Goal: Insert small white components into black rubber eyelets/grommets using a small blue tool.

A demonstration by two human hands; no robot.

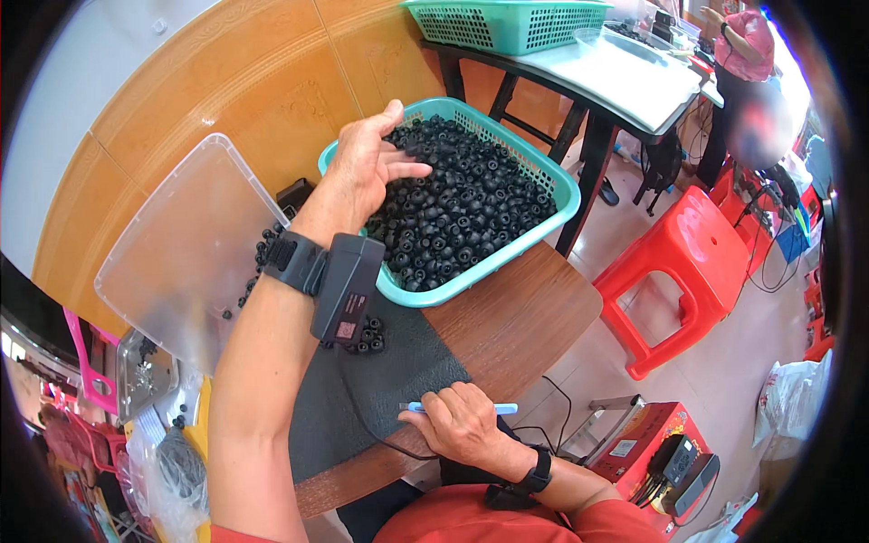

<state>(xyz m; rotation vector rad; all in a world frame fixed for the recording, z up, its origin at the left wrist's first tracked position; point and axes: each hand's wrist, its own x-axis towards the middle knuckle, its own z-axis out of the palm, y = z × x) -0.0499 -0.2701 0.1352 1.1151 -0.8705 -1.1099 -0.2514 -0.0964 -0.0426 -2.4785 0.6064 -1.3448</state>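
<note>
My left hand point(369, 161) reaches over the far left side of a turquoise plastic basket point(567, 201). Its fingers are spread, touching or just above the heap of small black ring-shaped rubber-like parts point(466, 204); I see nothing held in it. Close to my body, my right hand point(463, 423) is closed round a slim light-blue utility knife point(505, 409), whose narrow tip points left. Below the basket, a few more black parts point(371, 338) lie on a dark mat point(407, 366), partly hidden by the device on my left wrist.
A translucent plastic bin point(181, 244) leans at the left, with loose black parts beside it. The brown wooden table point(520, 317) ends at the right, near a red stool point(674, 271). Another turquoise basket point(516, 27) stands on the far table. A person point(747, 50) is at far right.
</note>
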